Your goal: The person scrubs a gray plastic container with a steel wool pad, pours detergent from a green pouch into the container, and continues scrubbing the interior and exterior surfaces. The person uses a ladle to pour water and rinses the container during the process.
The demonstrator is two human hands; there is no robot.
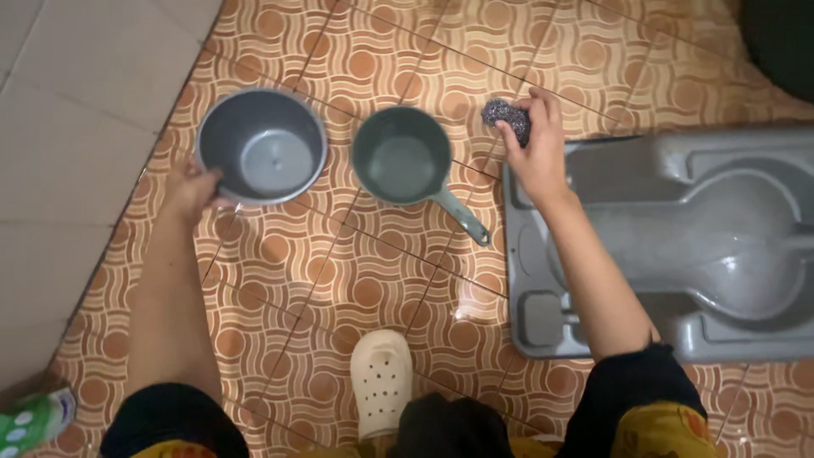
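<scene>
My left hand grips the near rim of a round grey pot that rests on the patterned orange floor tiles. To its right sits a grey-green saucepan with its long handle pointing toward me and to the right. My right hand holds a dark steel wool scrubber just beyond the saucepan, at the far left corner of a grey squat toilet pan. Both pots are upright with nothing in them.
My foot in a white perforated clog stands on the tiles between my knees. Pale plain tiles cover the left side. A green and white packet lies at the bottom left corner. A dark object fills the top right corner.
</scene>
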